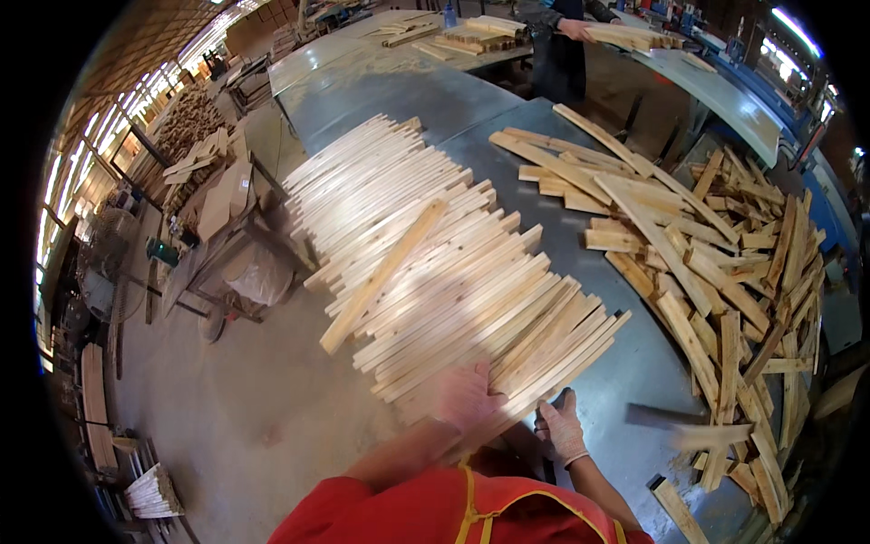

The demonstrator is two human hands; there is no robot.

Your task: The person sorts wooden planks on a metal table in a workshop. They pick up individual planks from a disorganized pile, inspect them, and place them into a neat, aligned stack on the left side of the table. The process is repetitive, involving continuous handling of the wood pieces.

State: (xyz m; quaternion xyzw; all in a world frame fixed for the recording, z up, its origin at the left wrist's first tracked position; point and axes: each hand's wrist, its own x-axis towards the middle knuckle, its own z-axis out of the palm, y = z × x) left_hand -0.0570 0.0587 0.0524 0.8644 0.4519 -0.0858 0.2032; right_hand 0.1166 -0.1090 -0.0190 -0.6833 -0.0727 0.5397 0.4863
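While left hand [467, 399] sits at the near slats [435, 272], right hand [564, 431] grips dark object [565, 399]

Label check: small white one on cardboard box [227, 195] at left, too small to read. Left fingers motion-blurred, partly bent over ends of the nearest slats; can't tell if they grip. Right fingers curled closed round the dark object, kind unclear, just beside the nearest slat's edge. Slats lie side by side on grey metal table [584, 281], row running away from both hands; loose slat [385, 276] diagonal on top. Jumbled wood pile [725, 299] at right; blurred wood piece [716, 437] between it and right hand.
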